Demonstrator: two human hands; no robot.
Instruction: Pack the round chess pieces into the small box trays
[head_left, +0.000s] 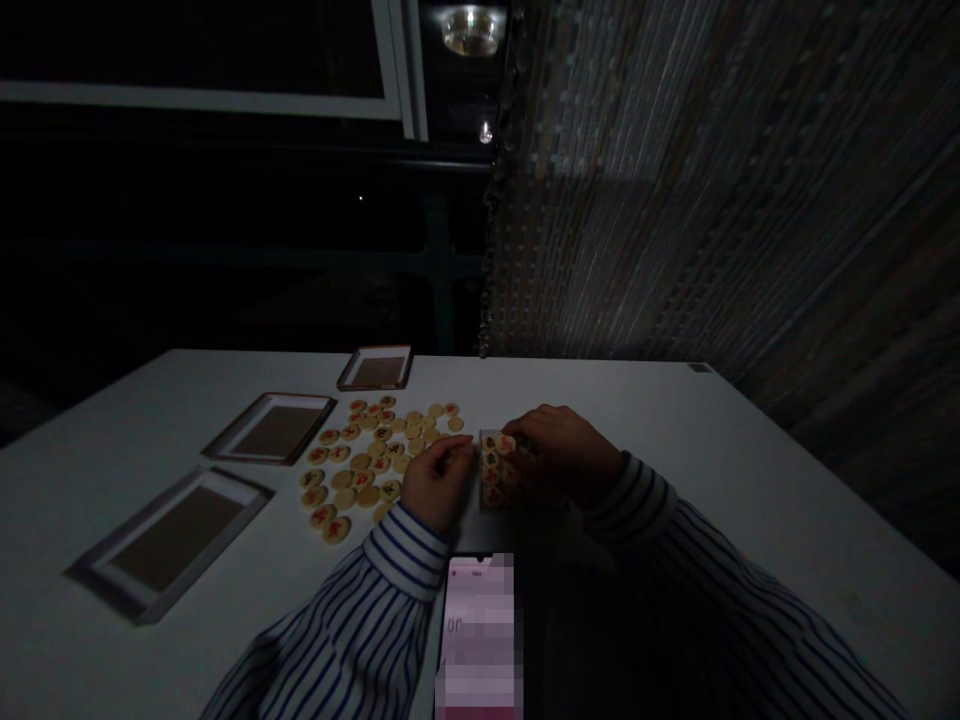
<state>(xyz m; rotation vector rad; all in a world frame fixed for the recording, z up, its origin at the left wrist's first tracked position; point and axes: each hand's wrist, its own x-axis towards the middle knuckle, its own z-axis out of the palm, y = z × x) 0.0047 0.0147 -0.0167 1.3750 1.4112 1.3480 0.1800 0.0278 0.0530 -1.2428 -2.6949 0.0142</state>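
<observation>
Round wooden xiangqi pieces point(362, 479) with red or dark characters lie scattered left of my hands, some with blank sides up. A small box point(482, 502) in front of me holds several pieces in rows, characters up. My right hand point(566, 450) reaches over this box and hides its right part. Its fingertips are closed at a red-marked xiangqi piece point(506, 444) near the far side of the box. Just left of the box is my left hand point(439, 482), its fingers curled and thumb close to the index finger. Whatever may be inside them is hidden.
Three shallow open trays or lids stand on the left: a near one point(180, 530), a middle one point(277, 428) and a far one point(375, 368). A lit phone point(478, 630) lies before me on the white table point(742, 520). A bead curtain point(637, 200) hangs behind.
</observation>
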